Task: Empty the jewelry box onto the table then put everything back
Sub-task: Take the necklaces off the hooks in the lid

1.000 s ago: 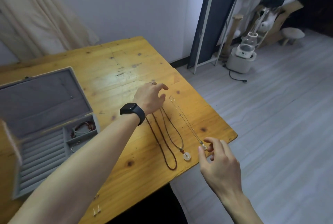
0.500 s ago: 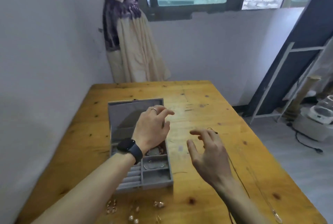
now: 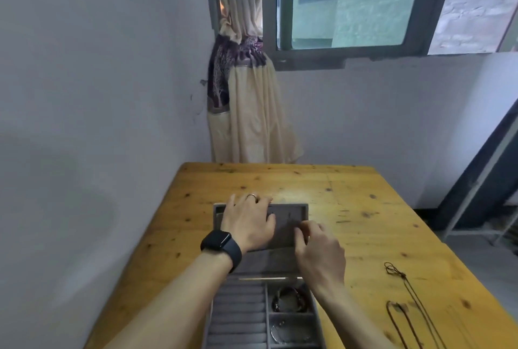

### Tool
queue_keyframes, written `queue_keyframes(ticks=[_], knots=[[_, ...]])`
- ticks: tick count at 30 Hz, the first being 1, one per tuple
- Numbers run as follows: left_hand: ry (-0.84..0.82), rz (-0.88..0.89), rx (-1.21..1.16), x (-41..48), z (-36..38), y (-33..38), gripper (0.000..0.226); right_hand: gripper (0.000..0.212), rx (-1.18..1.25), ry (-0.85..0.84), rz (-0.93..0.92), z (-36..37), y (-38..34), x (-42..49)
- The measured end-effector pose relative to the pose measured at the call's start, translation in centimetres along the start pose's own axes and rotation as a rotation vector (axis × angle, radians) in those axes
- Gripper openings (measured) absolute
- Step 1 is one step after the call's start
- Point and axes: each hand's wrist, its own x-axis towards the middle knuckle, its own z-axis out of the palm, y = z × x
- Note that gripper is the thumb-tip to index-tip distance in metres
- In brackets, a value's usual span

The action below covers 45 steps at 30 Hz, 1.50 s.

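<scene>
The grey jewelry box (image 3: pixel 238 320) lies open on the wooden table (image 3: pixel 364 222), its lid (image 3: pixel 283 236) laid back flat away from me. My left hand (image 3: pixel 246 222), with a ring and a black watch, lies on the lid's left part, fingers curled over its far rim. My right hand (image 3: pixel 319 250) hovers at the lid's right part, fingertips curled together against the lining; anything between them is hidden. A dark red bracelet (image 3: pixel 288 299) sits in the box's upper right compartment, thin silver pieces (image 3: pixel 291 332) in the one below. Dark cord necklaces (image 3: pixel 406 318) lie on the table at the right.
The table stands in a room corner, with a wall close on the left and a tied cream curtain (image 3: pixel 244 113) behind its far edge. A white metal frame (image 3: pixel 476 208) leans beyond the table's right side. The table's right edge runs just past the necklaces.
My view has swung from the necklaces at the table's right edge back to the box. Both hands moved from the necklaces onto the open lid, the left one now over its far rim.
</scene>
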Motion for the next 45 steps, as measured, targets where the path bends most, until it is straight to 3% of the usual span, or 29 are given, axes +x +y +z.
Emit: queue_keyframes(ticks=[6, 13, 20, 24, 45], knots=[[0.091, 0.041, -0.029, -0.4, 0.4, -0.4, 0.048, 0.023, -0.139, 0.045, -0.026, 0.6, -1.4, 0.1], [0.1, 0.041, -0.019, -1.2, 0.1, 0.0, 0.05, 0.018, -0.31, -0.018, -0.028, 0.2, -3.3, 0.4], [0.088, 0.04, -0.014, -1.8, -0.5, 0.2, 0.049, 0.008, -0.334, 0.085, -0.157, -1.6, -4.3, 1.7], [0.088, 0.036, -0.022, -1.8, -0.7, 0.2, 0.049, 0.016, -0.343, 0.108, -0.181, -2.1, -3.7, 0.7], [0.152, 0.033, -0.016, -2.4, -0.1, 0.5, 0.052, 0.022, -0.296, 0.065, -0.033, 0.5, -3.5, -0.6]])
